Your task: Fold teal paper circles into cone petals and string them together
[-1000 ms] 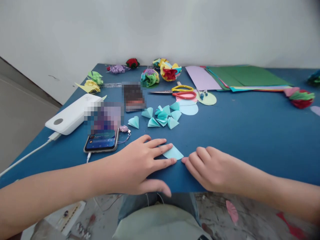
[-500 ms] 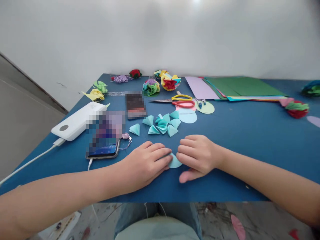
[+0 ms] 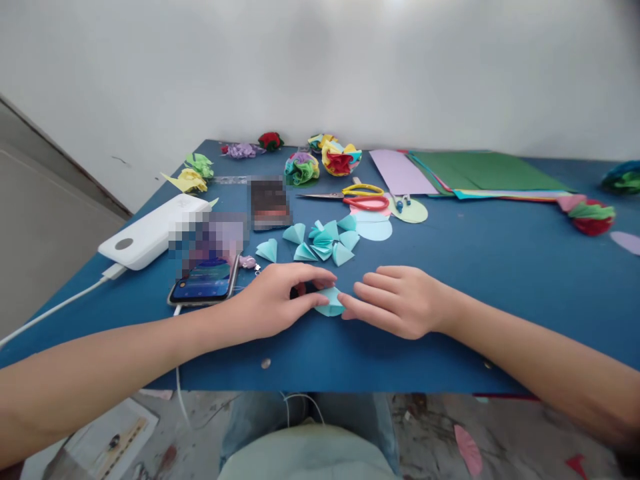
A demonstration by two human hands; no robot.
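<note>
My left hand (image 3: 277,300) pinches a small light-blue folded paper piece (image 3: 327,302) on the blue table (image 3: 500,267), thumb and fingers closed around its left side. The fingertips of my right hand (image 3: 395,300) press against the same piece from the right. Just beyond lies a cluster of several folded light-blue paper cones (image 3: 323,241). A light-blue paper circle (image 3: 375,229) lies behind them.
Scissors with yellow and red handles (image 3: 357,195) lie at the back. A phone (image 3: 205,283) and a white power bank (image 3: 150,230) with a cable sit to the left. Coloured paper sheets (image 3: 475,173) and several paper flowers (image 3: 320,160) lie along the far edge.
The flat paper wedge has been folded smaller. My right hand moved in from the table's front edge to it, and my left hand went from flat to pinching the piece.
</note>
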